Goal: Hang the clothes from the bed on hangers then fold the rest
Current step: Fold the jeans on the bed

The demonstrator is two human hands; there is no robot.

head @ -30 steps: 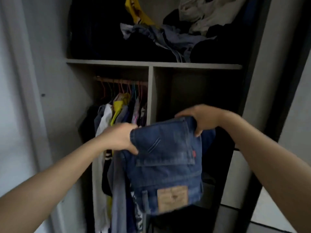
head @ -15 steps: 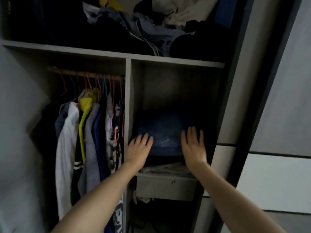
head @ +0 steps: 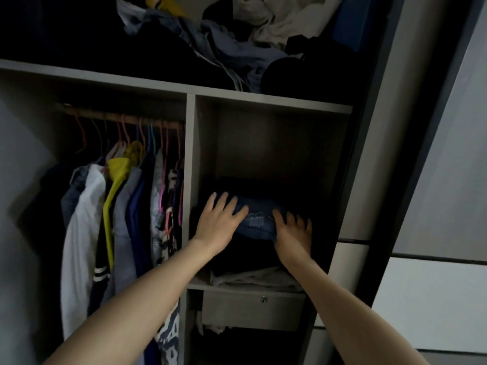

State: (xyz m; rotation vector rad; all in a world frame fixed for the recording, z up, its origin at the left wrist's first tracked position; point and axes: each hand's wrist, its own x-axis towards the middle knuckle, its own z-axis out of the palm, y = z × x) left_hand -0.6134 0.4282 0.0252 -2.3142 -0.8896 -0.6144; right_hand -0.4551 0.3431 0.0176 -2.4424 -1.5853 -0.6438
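Though dim, left hand (head: 218, 222) and right hand (head: 292, 234) flat on folded jeans (head: 259, 223), grips released, seemingly open room above.

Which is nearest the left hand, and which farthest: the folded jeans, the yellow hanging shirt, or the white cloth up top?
1. The folded jeans, under the left hand, in the right compartment.
2. The yellow shirt, hanging to the left.
3. The white cloth, on the top shelf, above.

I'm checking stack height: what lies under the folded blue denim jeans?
Under the folded blue denim jeans sits a dark folded pile, then pale grey cloth. How many dark garments is too dim to tell.
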